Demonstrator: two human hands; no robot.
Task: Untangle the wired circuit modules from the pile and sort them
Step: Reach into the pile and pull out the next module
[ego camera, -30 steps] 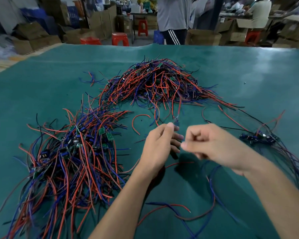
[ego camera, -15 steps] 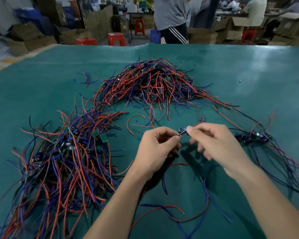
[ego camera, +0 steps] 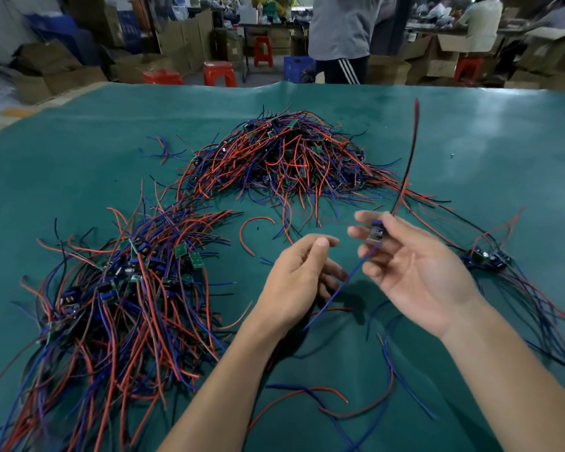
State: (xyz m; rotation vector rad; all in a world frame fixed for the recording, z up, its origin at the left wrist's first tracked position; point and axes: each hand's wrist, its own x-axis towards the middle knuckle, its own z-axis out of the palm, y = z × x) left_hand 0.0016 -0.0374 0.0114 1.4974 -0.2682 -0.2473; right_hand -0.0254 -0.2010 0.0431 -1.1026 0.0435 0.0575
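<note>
Blue-wired module (ego camera: 375,231) now lifted clear above the counter (ego camera: 79,151), pinched in right hand (ego camera: 411,272) fingers (ego camera: 362,232); left hand (ego camera: 299,275) has let go, loosely curled — one freed for sorting.

Head view: my two hands above the green table mat (ego camera: 79,151), one wired module lifted clear.

My right hand (ego camera: 415,272), palm up, holds a small circuit module (ego camera: 376,231) at the fingertips; its red-and-black wire (ego camera: 411,151) rises upward and a blue wire (ego camera: 340,288) trails down past my left hand (ego camera: 297,278), whose fingers are loosely curled. The tangled pile (ego camera: 284,158) lies beyond, a sorted bundle (ego camera: 121,295) at left, a smaller group (ego camera: 486,259) at right.
</note>
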